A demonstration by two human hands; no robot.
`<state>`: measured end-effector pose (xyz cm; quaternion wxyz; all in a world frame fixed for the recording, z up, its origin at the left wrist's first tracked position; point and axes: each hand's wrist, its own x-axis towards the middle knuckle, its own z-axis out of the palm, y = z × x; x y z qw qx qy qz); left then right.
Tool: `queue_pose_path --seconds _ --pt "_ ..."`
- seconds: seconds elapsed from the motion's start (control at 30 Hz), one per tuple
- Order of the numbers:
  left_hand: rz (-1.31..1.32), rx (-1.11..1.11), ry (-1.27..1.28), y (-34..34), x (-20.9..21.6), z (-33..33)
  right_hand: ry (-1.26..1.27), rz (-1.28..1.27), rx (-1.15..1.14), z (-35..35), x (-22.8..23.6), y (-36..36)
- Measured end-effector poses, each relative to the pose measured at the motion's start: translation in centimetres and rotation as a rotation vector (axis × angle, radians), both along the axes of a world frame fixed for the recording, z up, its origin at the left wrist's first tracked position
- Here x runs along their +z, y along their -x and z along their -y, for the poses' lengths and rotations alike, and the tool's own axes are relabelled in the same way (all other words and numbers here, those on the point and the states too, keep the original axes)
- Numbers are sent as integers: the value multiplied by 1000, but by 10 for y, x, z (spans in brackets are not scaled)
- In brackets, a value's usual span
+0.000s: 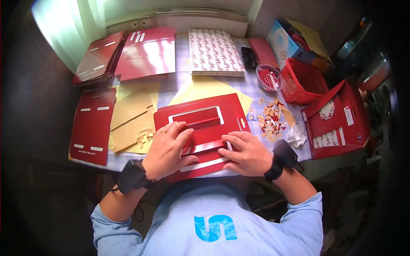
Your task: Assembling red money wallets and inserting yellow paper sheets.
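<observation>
A cloth with little checks [183, 64] covers the table. On it lie sheets of smooth yellow paper [200, 88] and flat tan cardboard [130, 112]. At the back sit a pile of shiny red cards [147, 53] and a thick white stack [215, 51] with a red pattern all over. On the right are a red plastic basket [301, 81] full of small holes, a round see-through tub [268, 77], a heap of tiny tan, white and red bits [272, 117] and a crumpled white paper [296, 135].

The red card [198, 135] lies in the middle of the table, right in front of the person. It is flat and shiny, with long slots edged in white and strips that bend up a little.

The left hand [166, 149] rests on the card's left side. Its fingers are a bit bent and spread, and its thumb is apart from them. The right hand [247, 155] touches the card's right side with curled fingers. I can't tell if its fingertips pinch a strip.
</observation>
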<state>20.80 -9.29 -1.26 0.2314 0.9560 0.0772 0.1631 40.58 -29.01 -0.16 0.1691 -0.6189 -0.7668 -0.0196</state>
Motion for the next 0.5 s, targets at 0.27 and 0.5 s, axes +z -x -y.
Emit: queue_pose_path --seconds 0.27,0.5 --pt "49 11 -59 5 -9 10 125 -614 -670 16 11 -30" --pt "62 -91 -95 26 -8 41 267 -741 -630 23 -11 -21"
